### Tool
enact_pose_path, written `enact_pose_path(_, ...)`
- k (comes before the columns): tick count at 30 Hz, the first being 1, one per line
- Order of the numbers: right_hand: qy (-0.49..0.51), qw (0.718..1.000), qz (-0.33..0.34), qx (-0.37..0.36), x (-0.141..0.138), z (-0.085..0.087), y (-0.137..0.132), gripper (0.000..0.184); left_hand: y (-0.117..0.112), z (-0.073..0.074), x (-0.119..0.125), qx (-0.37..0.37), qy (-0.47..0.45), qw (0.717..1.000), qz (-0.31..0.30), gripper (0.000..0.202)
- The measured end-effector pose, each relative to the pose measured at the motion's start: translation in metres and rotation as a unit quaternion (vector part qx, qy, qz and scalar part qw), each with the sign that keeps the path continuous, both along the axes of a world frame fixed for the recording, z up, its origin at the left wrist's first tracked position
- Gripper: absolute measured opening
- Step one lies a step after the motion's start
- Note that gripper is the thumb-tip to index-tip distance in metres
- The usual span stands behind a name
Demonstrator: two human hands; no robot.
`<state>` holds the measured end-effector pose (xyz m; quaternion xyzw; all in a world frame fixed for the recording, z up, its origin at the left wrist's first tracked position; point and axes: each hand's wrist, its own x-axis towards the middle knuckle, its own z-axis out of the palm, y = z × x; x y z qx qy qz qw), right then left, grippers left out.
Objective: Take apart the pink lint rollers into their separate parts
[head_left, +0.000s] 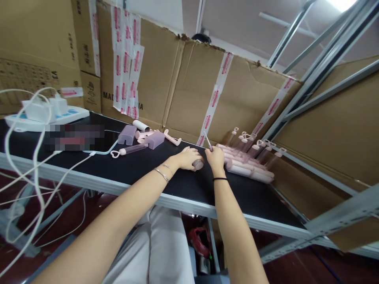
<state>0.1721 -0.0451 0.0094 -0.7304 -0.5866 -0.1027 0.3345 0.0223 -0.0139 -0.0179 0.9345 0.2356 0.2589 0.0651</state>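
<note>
My left hand [187, 157] rests on the black table [142, 169], its fingers curled over a small pink cylinder [197, 164]. Touching it on the right, my right hand [215, 157] is closed on a thin metal tool [207, 141] that sticks up and to the left. Just right of my hands lies a pile of several pink tubes with heart-shaped caps [251, 159].
Further left on the table lie a capped pink tube [129, 150], two lilac blocks [127, 134] and pink parts [171, 138]. A white power strip with chargers [44, 114] and white cables [35, 157] sit far left. Taped cardboard [189, 86] walls the back; a metal frame [319, 63] rises at right.
</note>
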Motion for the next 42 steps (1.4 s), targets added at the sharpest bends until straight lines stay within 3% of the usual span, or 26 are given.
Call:
enact_pose_path(2, 0.007, 1.0, 0.007, 0.006, 0.001, -0.001, 0.001, 0.023, 0.001, 0.002, -0.001, 0.027, -0.006, 0.999, 0.04, 0.043)
enact_pose_path(5, 0.009, 0.999, 0.034, 0.01, -0.001, -0.002, 0.001, 0.022, 0.006, 0.007, -0.011, 0.02, -0.072, 0.984, 0.163, 0.042)
enact_pose_path(7, 0.008, 0.998, 0.054, 0.017, -0.004, -0.003, 0.002, 0.02, 0.01, 0.009, -0.019, -0.006, -0.16, 0.961, 0.224, 0.042)
enact_pose_path(10, 0.026, 0.997, 0.07, 0.035, -0.007, -0.003, 0.003, 0.02, 0.016, 0.012, -0.025, -0.024, -0.299, 0.919, 0.257, 0.038)
enact_pose_path(13, 0.077, 0.991, 0.094, 0.048, -0.008, -0.006, 0.008, 0.028, 0.02, 0.014, -0.024, -0.061, -0.393, 0.883, 0.249, 0.032)
enact_pose_path(15, 0.158, 0.979, 0.131, 0.016, -0.008, -0.011, 0.011, 0.031, 0.023, 0.015, -0.023, -0.104, -0.427, 0.87, 0.225, 0.033)
enact_pose_path(19, 0.368, 0.896, 0.222, -0.109, -0.014, -0.021, 0.016, 0.039, 0.028, 0.013, -0.022, -0.192, -0.502, 0.818, 0.205, 0.041)
enact_pose_path(21, 0.427, 0.854, 0.267, -0.131, -0.017, -0.022, 0.017, 0.044, 0.029, 0.012, -0.022, -0.241, -0.537, 0.79, 0.174, 0.043)
enact_pose_path(23, 0.459, 0.828, 0.301, -0.116, -0.018, -0.021, 0.017, 0.046, 0.029, 0.011, -0.022, -0.286, -0.544, 0.78, 0.12, 0.04)
enact_pose_path(25, 0.475, 0.824, 0.298, -0.078, -0.016, -0.02, 0.019, 0.044, 0.027, 0.008, -0.021, -0.323, -0.508, 0.796, 0.067, 0.034)
enact_pose_path(28, 0.487, 0.843, 0.228, -0.009, -0.008, -0.021, 0.025, 0.04, 0.024, 0.002, -0.018, -0.341, -0.383, 0.858, 0.028, 0.032)
enact_pose_path(30, 0.5, 0.845, 0.187, 0.032, -0.003, -0.023, 0.03, 0.039, 0.022, -0.001, -0.015, -0.308, -0.299, 0.903, 0.029, 0.036)
enact_pose_path(33, 0.556, 0.809, 0.181, 0.067, 0.0, -0.026, 0.036, 0.04, 0.018, -0.003, -0.012, -0.225, -0.237, 0.944, 0.038, 0.037)
enact_pose_path(35, 0.589, 0.781, 0.197, 0.069, -0.001, -0.028, 0.038, 0.041, 0.016, -0.002, -0.012, -0.184, -0.223, 0.956, 0.048, 0.039)
enact_pose_path(37, 0.598, 0.771, 0.213, 0.054, -0.003, -0.029, 0.038, 0.044, 0.015, -0.001, -0.014, -0.165, -0.204, 0.963, 0.056, 0.041)
enact_pose_path(39, 0.577, 0.787, 0.214, 0.035, -0.005, -0.03, 0.038, 0.049, 0.016, -0.002, -0.016, -0.165, -0.176, 0.969, 0.059, 0.042)
enact_pose_path(42, 0.454, 0.87, 0.187, 0.042, -0.005, -0.03, 0.037, 0.053, 0.022, -0.006, -0.02, -0.161, -0.154, 0.97, 0.102, 0.052)
